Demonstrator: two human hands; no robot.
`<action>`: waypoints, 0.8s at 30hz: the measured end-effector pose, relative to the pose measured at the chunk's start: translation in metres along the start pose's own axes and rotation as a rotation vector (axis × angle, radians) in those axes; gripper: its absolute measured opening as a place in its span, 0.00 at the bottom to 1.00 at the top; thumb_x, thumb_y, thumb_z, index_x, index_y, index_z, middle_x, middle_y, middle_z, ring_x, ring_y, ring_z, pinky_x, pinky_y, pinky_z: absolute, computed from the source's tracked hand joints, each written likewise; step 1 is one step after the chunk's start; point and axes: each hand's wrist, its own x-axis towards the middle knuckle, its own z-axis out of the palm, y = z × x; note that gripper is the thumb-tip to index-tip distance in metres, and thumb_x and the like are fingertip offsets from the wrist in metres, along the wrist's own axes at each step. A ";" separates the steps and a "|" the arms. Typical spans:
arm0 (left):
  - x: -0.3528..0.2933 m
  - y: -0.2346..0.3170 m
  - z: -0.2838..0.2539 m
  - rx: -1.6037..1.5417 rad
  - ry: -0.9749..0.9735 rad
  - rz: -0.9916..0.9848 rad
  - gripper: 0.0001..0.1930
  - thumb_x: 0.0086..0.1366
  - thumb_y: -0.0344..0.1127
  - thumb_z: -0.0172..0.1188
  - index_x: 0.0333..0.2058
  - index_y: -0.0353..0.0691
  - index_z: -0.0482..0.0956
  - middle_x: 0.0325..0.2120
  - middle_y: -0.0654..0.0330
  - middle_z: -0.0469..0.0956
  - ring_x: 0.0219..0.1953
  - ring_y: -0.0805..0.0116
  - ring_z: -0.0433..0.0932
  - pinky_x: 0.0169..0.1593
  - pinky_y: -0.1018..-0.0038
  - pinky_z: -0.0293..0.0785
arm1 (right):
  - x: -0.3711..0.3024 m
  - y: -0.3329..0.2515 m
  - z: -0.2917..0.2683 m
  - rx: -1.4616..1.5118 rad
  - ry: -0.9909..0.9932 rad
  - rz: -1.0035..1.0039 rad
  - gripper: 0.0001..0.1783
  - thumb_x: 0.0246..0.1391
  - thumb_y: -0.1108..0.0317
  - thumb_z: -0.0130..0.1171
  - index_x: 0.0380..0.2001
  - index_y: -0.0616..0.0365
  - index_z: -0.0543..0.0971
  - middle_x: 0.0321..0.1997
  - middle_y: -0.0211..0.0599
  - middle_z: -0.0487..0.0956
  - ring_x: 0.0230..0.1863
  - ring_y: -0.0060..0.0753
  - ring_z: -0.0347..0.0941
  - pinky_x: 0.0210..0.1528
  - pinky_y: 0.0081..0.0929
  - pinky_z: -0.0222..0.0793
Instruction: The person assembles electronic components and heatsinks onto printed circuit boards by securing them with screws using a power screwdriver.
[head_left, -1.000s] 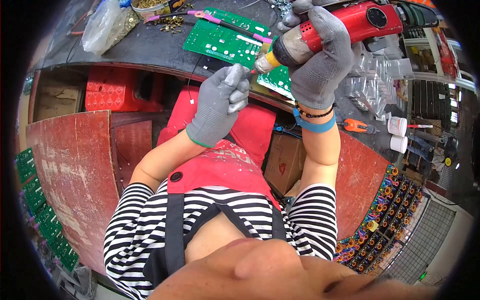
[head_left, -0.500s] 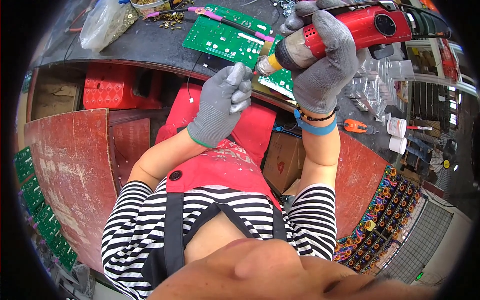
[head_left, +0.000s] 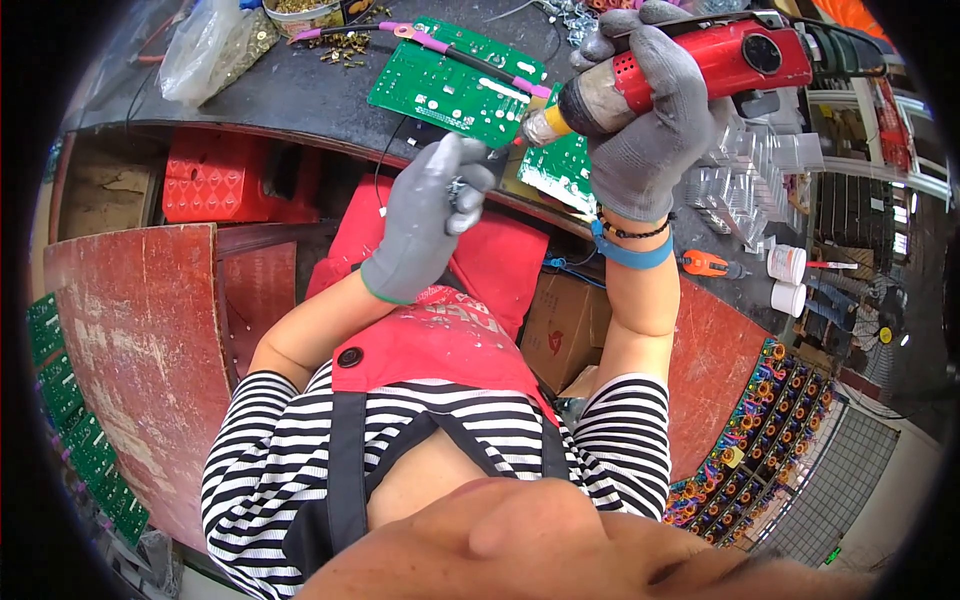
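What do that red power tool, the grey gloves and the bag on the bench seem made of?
Red power tool: probably hard plastic, glossy, judging by its highlights.
Grey gloves: likely knit fabric, matt, with fine ribbing; smoother areas hint at a rubbery coating.
Bag: seemingly thin plastic film, cloudy and crumpled, since its contents show through.

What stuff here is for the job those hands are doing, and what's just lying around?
Probably for the job:
- red power driver, in the right grip
- small shiny pieces, in the left grip, too tiny to name
- green circuit boards, near the driver's tip

Seemingly lying around:
- orange-handled tool
- white tubs
- red plastic bin
- cardboard box
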 end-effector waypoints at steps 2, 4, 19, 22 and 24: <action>-0.001 -0.004 -0.023 -0.012 0.024 0.119 0.14 0.71 0.35 0.50 0.49 0.31 0.71 0.35 0.54 0.75 0.30 0.78 0.69 0.27 0.83 0.66 | 0.015 0.013 -0.004 -0.029 -0.018 -0.073 0.12 0.51 0.71 0.54 0.39 0.61 0.73 0.31 0.38 0.78 0.28 0.28 0.74 0.29 0.25 0.72; 0.000 0.000 -0.035 -0.014 0.082 0.147 0.13 0.70 0.33 0.50 0.49 0.31 0.70 0.37 0.53 0.75 0.32 0.77 0.70 0.29 0.82 0.68 | 0.031 0.025 0.000 -0.061 -0.006 -0.116 0.07 0.52 0.73 0.55 0.35 0.63 0.74 0.27 0.37 0.77 0.25 0.25 0.74 0.27 0.21 0.70; 0.032 0.049 -0.083 0.263 0.325 0.273 0.10 0.68 0.33 0.58 0.40 0.30 0.77 0.24 0.60 0.78 0.15 0.84 0.64 0.15 0.86 0.56 | 0.103 0.083 0.019 -0.052 -0.033 -0.085 0.07 0.53 0.73 0.57 0.23 0.61 0.72 0.13 0.28 0.67 0.07 0.22 0.61 0.08 0.22 0.58; 0.038 0.049 -0.085 0.284 0.364 0.296 0.10 0.67 0.33 0.59 0.40 0.31 0.78 0.23 0.61 0.78 0.15 0.84 0.65 0.15 0.86 0.56 | 0.103 0.087 0.022 -0.062 -0.074 -0.052 0.05 0.52 0.74 0.58 0.26 0.61 0.72 0.15 0.28 0.68 0.08 0.20 0.62 0.10 0.20 0.56; 0.039 0.049 -0.085 0.284 0.350 0.320 0.09 0.67 0.32 0.60 0.40 0.31 0.78 0.23 0.61 0.78 0.15 0.85 0.65 0.15 0.86 0.56 | 0.102 0.088 0.025 -0.027 -0.044 -0.058 0.04 0.51 0.75 0.59 0.29 0.61 0.73 0.17 0.29 0.71 0.09 0.20 0.62 0.11 0.19 0.57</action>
